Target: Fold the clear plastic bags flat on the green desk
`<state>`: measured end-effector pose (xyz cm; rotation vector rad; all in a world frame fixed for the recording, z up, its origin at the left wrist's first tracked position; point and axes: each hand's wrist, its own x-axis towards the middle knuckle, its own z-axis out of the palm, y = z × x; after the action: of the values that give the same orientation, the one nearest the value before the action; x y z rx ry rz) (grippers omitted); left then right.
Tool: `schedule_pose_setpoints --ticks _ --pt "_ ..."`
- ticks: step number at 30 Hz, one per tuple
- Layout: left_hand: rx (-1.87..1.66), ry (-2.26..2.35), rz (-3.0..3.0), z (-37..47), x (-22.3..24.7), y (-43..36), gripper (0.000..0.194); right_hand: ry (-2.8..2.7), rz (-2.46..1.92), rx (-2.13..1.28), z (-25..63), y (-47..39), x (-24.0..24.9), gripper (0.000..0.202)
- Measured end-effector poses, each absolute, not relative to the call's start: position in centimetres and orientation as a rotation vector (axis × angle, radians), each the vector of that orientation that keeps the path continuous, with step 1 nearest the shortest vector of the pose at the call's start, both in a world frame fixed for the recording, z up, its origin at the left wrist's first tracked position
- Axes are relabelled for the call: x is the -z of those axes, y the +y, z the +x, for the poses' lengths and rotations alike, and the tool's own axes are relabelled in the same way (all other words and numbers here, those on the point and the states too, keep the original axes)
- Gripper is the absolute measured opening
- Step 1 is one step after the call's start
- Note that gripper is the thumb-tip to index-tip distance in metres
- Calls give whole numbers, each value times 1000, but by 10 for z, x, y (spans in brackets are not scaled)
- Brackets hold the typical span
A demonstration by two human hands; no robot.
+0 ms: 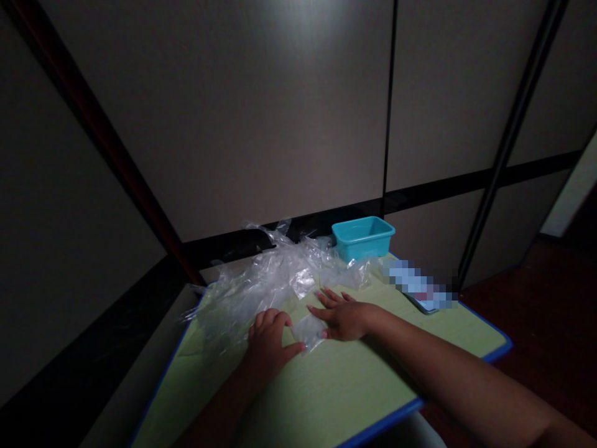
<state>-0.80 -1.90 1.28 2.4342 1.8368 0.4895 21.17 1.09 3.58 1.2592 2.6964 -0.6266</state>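
Small clear plastic piece (308, 331) on table (345, 389), nearer side of turquoise tub (364, 247); left hand (269, 342) with thumb wide of bent fingers, at piece's edge; right hand (342, 316) with fingers splayed; piece probably light, limp, slippery; best pinched by corners.

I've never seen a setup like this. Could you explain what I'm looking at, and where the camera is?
There's no machine at work here: these are a person's two bare hands. The single picture comes from a camera worn on their head, looking forward and down. On the pale green table with a blue edge lies a heap of clear plastic; behind its right side is a blue tub. Further right is a flat thing, too blurred out to identify. The left hand and right hand both touch a small clear plastic piece between them. It lies on the table; neither hand appears to lift anything.
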Motion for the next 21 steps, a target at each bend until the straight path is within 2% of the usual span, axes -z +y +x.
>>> schedule_pose_setpoints --ticks 21 --pt "-513 1687 2487 -9 -11 -19 41 2735 1246 622 212 6 -44 67"
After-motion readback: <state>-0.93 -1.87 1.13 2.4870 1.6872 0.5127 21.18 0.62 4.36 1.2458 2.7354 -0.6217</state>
